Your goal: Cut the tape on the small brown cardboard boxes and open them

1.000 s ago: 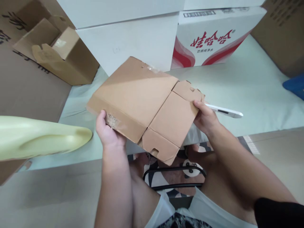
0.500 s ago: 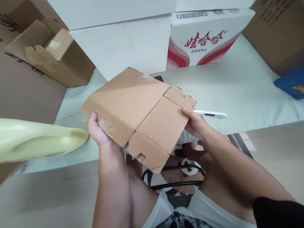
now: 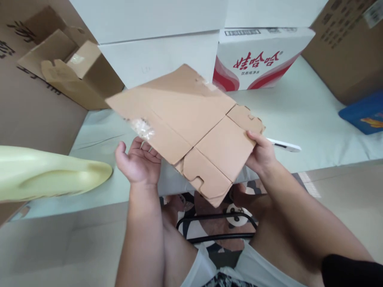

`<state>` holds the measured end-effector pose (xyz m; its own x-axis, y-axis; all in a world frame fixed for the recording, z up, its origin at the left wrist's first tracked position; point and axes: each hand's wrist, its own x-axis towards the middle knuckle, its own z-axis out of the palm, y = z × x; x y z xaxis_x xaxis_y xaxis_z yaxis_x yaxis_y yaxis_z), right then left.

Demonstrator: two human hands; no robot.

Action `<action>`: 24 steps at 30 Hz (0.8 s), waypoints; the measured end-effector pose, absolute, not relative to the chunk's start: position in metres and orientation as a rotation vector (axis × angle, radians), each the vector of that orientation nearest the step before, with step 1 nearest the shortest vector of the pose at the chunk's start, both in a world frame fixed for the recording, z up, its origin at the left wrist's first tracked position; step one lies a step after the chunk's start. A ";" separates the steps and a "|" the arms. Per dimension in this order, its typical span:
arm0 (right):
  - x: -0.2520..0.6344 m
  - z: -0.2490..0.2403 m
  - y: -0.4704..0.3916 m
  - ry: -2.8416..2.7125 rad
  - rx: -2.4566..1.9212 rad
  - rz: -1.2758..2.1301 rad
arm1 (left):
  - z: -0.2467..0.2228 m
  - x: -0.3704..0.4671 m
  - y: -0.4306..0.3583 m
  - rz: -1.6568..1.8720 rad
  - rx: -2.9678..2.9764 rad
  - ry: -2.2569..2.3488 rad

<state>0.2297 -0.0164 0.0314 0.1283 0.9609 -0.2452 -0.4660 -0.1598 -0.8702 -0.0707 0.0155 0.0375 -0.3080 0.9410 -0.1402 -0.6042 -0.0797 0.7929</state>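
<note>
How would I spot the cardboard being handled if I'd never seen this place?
Find the white boxes at the back of the pale green surface. Just in front, the right hand grips a flattened cardboard box. Unlike the open brown carton at the left, it is flat, with notched flaps and shiny tape.

1. In front of me, a table [image 3: 299, 115] wears a pale green cloth, creased near my side.
2. At its back stand a plain white box [image 3: 167, 59] and, just beside it, a white carton with red writing [image 3: 260, 63].
3. To my left sits an open brown box [image 3: 98, 79].
4. To my right are a big brown box [image 3: 344, 59] and a blue thing [image 3: 365, 113].
</note>
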 end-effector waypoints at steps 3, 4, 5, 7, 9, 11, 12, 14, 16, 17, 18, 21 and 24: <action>0.231 0.030 -0.017 -0.682 -1.128 1.367 | 0.038 -0.072 0.013 1.631 0.523 0.990; 0.229 0.030 -0.017 -0.683 -1.132 1.366 | 0.040 -0.070 0.012 1.636 0.545 0.989; 0.227 0.029 -0.018 -0.676 -1.131 1.372 | 0.041 -0.068 0.011 1.651 0.576 0.983; 0.222 0.028 -0.019 -0.657 -1.121 1.390 | 0.045 -0.063 0.010 1.693 0.641 0.980; 0.219 0.027 -0.020 -0.667 -1.118 1.406 | 0.047 -0.059 0.009 1.729 0.671 1.010; 0.217 0.026 -0.020 -0.698 -1.124 1.410 | 0.046 -0.058 0.010 1.752 0.648 1.044; 0.216 0.026 -0.020 -0.709 -1.127 1.409 | 0.045 -0.059 0.011 1.761 0.620 1.044; 0.215 0.025 -0.021 -0.719 -1.130 1.412 | 0.043 -0.060 0.012 1.771 0.566 1.008; 0.212 0.024 -0.023 -0.727 -1.131 1.428 | 0.044 -0.059 0.013 1.760 0.536 0.971; 0.210 0.024 -0.024 -0.737 -1.134 1.444 | 0.045 -0.058 0.013 1.752 0.535 0.960; 0.209 0.025 -0.025 -0.749 -1.137 1.458 | 0.046 -0.057 0.012 1.749 0.543 0.949; 0.210 0.034 -0.026 -0.745 -1.121 1.444 | 0.050 -0.056 0.012 1.768 0.544 0.930; 0.223 0.049 -0.025 -0.692 -1.091 1.314 | 0.053 -0.062 0.012 1.696 0.458 0.991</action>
